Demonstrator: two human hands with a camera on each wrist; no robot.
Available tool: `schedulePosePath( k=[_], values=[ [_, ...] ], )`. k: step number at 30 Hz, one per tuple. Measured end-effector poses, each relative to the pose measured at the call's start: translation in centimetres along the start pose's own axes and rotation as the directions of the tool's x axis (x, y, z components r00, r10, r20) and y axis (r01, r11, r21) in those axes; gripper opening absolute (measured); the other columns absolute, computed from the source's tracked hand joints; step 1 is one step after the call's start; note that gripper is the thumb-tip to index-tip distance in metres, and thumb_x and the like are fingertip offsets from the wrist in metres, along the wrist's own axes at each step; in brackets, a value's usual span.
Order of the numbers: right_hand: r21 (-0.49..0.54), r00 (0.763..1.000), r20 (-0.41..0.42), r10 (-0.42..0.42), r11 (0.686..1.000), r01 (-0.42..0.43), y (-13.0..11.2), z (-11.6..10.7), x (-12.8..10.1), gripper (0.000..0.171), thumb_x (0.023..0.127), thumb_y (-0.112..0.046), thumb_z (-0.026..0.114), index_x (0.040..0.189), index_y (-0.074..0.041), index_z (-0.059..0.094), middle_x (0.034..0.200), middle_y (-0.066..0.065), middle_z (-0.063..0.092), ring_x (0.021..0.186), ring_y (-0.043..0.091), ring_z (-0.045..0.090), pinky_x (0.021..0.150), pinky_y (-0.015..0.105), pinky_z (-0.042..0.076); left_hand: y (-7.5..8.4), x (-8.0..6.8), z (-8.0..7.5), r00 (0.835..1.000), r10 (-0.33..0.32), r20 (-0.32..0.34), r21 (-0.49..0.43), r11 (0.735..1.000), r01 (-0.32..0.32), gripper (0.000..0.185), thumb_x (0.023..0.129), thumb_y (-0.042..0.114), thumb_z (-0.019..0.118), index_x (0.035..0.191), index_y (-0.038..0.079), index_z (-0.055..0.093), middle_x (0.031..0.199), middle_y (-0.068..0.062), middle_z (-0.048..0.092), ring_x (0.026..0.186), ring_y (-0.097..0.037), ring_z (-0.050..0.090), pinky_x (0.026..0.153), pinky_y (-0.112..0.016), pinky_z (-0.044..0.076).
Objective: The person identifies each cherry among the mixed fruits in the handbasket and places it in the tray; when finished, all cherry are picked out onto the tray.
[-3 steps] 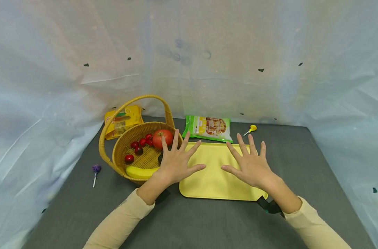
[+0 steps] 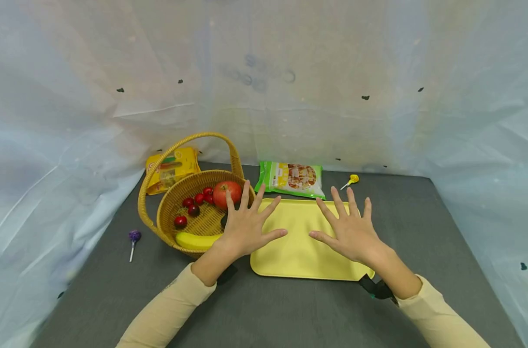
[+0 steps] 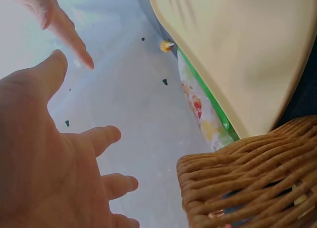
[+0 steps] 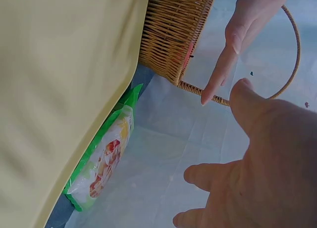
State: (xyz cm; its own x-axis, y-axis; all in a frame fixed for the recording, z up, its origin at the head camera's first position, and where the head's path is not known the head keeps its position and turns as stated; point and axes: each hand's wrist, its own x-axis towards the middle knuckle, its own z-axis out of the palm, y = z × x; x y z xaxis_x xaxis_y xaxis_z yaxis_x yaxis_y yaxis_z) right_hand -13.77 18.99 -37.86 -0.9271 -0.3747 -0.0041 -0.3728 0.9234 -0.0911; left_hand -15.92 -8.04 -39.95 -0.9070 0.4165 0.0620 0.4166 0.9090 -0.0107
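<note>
Fingers spread wide, my left hand [image 2: 245, 229] hovers by the right rim of the wicker basket [image 2: 163, 220] and the left end of the yellow tray [image 2: 290, 263]. My right hand [image 2: 354, 234], equally spread, is held above the tray's right part. Neither hand holds anything. Inside the basket are a banana [image 2: 196, 240], several cherries [image 2: 193, 210] and a red apple-like fruit [image 2: 227, 194]. A dark item [image 2: 223, 221] there is mostly hidden by my left hand. In the left wrist view the basket's woven side [image 3: 247, 173] stands below the tray [image 3: 237, 55].
Behind the tray lies a green and white food packet [image 2: 292, 180]. A yellow lollipop [image 2: 353, 179] is to its right. A yellow packet [image 2: 177, 166] sits behind the basket, whose tall handle [image 2: 203, 135] arches up. At the left, a purple lollipop [image 2: 134, 237] lies on the grey table [image 2: 290, 314].
</note>
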Motion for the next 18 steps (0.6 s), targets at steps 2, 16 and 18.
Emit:
schedulePosePath(
  k=[2, 16, 18],
  values=[
    [0.000, 1.000, 0.002, -0.002, 1.000, 0.002, -0.1, 0.0, 0.1, 0.083, 0.095, -0.069, 0.046, 0.159, -0.018, 0.028, 0.164, 0.022, 0.007, 0.148, 0.051, -0.002, 0.107, 0.079, 0.000, -0.2, -0.2, 0.0, 1.000, -0.004, -0.010, -0.003, 1.000, 0.004, 0.085, 0.088, 0.085, 0.030, 0.158, 0.039, 0.021, 0.167, -0.009, 0.003, 0.148, -0.042, -0.018, 0.108, -0.078, -0.004],
    [0.110, 0.999, 0.033, -0.021, 0.994, 0.018, 1.7, 0.9, 0.8, 0.075, 0.100, -0.052, 0.054, 0.157, -0.010, 0.031, 0.160, 0.027, 0.020, 0.143, 0.056, 0.015, 0.105, 0.079, 0.018, -5.5, -8.4, -2.6, 0.587, -0.073, -0.806, -0.194, 0.970, -0.146, 0.030, 0.094, 0.027, 0.065, 0.106, 0.000, 0.073, 0.103, -0.017, 0.071, 0.091, -0.035, 0.066, 0.075, -0.048, 0.055],
    [0.113, 0.999, 0.024, -0.036, 0.993, 0.033, 2.0, 1.3, 0.7, 0.072, 0.099, -0.047, 0.057, 0.155, -0.008, 0.035, 0.158, 0.029, 0.024, 0.141, 0.057, 0.022, 0.103, 0.078, 0.024, -6.8, -9.6, -2.6, 0.387, -0.190, -0.902, -0.267, 0.951, -0.155, 0.029, 0.093, 0.023, 0.062, 0.096, -0.004, 0.072, 0.092, -0.020, 0.069, 0.077, -0.037, 0.062, 0.064, -0.036, 0.052]
  ],
)
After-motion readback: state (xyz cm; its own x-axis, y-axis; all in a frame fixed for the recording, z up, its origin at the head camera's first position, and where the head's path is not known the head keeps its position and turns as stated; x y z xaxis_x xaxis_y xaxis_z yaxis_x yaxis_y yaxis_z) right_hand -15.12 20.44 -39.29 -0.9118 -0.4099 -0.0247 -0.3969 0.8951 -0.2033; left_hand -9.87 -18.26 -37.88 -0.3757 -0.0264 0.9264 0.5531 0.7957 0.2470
